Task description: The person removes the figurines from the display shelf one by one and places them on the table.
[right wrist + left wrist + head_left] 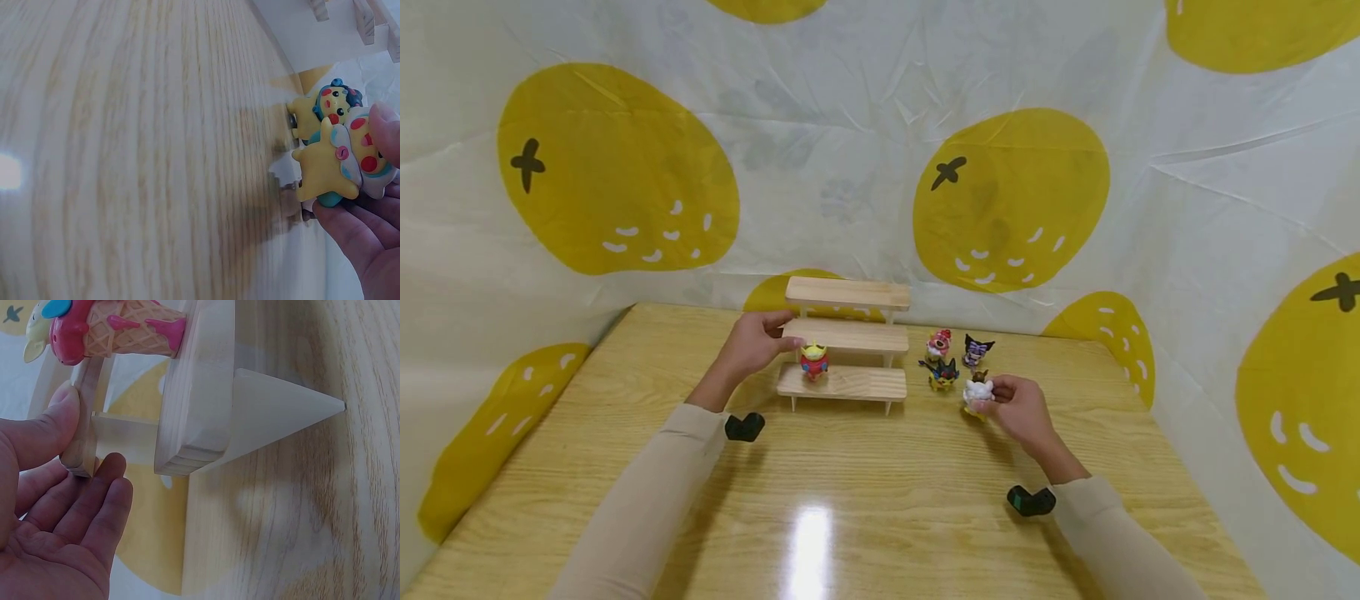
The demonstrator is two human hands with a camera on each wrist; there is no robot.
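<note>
My left hand (pixel 751 343) grips the left end of the middle board of a three-tier wooden display stand (pixel 865 337). In the left wrist view its thumb lies on top of the board, with the fingers underneath. A red and yellow figurine (pixel 814 363) with a waffle-cone base (pixel 140 331) stands on the lowest board, towards the left. To the right of the stand, my right hand (pixel 1024 410) holds a yellow figurine (pixel 325 164) in a white hood between thumb and fingers. Its red-cheeked face shows in the right wrist view.
Standing close together on the table (pixel 880 467) are a yellow figurine with a dark hood (pixel 943 377), a pink and red figurine (pixel 938 345) and a black and purple figurine (pixel 977 351). A patterned cloth (pixel 835 183) hangs behind the table.
</note>
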